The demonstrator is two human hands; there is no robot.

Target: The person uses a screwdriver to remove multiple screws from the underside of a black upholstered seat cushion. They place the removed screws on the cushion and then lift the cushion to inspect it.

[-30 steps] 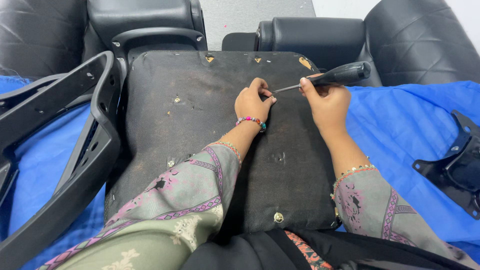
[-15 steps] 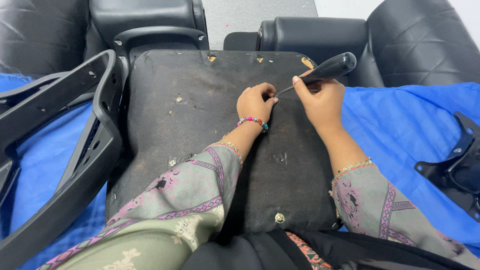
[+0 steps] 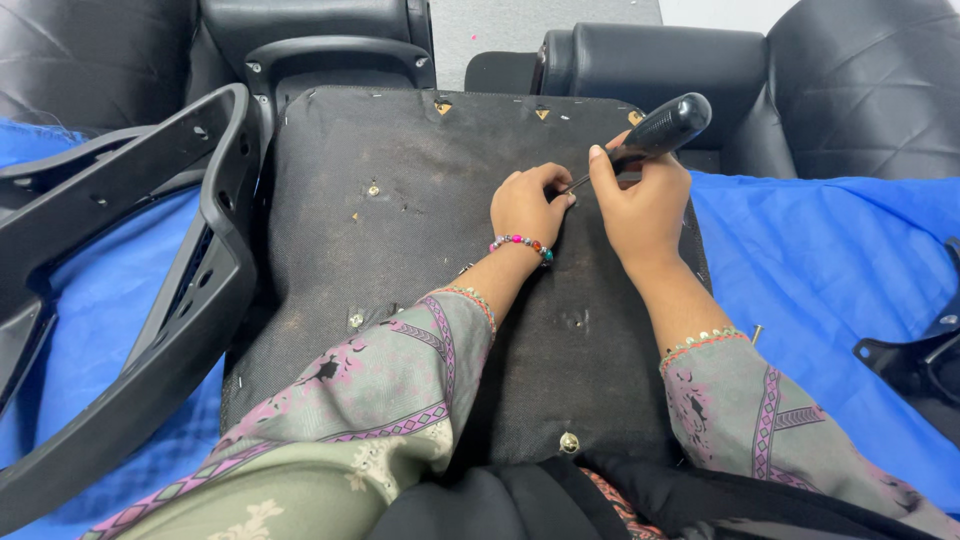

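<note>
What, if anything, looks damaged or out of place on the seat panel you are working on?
The dark seat panel looks worn: pale scuffing, small tears near the top edge, and scattered bare metal fittings. The right hand holds a screwdriver with its tip beside the left hand. A loose screw lies on the blue cloth.

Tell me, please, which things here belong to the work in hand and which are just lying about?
In use:
- screwdriver, gripped by the right hand
- left hand, fingers at the tool's tip
- upturned seat base

Lying about:
- black armrest frame
- blue cloth
- black bracket
- black chairs behind
</note>
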